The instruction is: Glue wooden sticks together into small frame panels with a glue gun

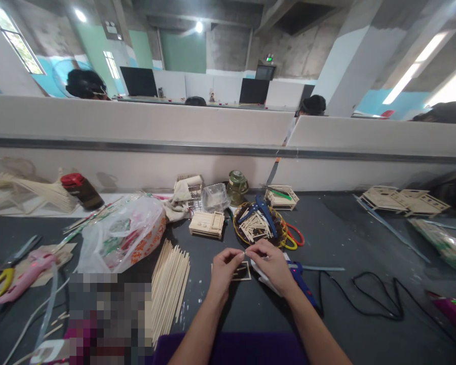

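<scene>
Left hand [224,271], right hand [271,266] pinching, nearly touching, near stick frame [245,278].

Over the dark counter [342,238], the left hand [224,271] and right hand [272,266] are bringing their fingertips together; anything between them is too small to tell. A wooden frame [243,278] is lying below, long sticks [171,289] are lying left, and a blue glue gun [303,286] is resting right.

Glaring ceiling lights [199,27], warped edges
</scene>
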Demonstrator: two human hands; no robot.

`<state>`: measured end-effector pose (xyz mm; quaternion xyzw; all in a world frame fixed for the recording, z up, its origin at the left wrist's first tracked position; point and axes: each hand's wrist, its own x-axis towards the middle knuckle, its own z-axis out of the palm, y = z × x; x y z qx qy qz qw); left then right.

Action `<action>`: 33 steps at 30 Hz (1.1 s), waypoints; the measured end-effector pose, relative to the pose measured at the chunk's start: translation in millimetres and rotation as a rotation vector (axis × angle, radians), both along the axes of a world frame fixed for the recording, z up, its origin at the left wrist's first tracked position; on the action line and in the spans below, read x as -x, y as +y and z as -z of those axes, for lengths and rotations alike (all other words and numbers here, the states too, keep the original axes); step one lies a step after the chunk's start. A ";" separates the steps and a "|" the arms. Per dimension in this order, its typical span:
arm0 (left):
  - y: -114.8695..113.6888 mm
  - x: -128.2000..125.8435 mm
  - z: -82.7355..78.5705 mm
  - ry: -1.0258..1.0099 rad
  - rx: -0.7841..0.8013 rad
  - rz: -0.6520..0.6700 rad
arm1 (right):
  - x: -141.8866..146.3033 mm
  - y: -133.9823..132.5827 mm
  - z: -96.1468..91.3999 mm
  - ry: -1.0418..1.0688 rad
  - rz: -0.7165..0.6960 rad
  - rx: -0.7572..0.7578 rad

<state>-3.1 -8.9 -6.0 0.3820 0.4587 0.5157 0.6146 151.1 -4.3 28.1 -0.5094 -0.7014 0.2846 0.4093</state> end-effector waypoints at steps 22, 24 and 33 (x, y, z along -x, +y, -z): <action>-1.6 0.7 -2.8 0.020 -0.029 0.003 | 0.0 -0.8 4.3 -0.037 -0.005 0.000; -1.8 0.7 -2.2 0.017 -0.028 -0.001 | 0.3 -0.9 4.1 -0.035 -0.002 -0.004; -1.4 1.1 -0.7 0.034 -0.057 0.006 | 1.1 -0.8 3.3 -0.033 -0.005 -0.007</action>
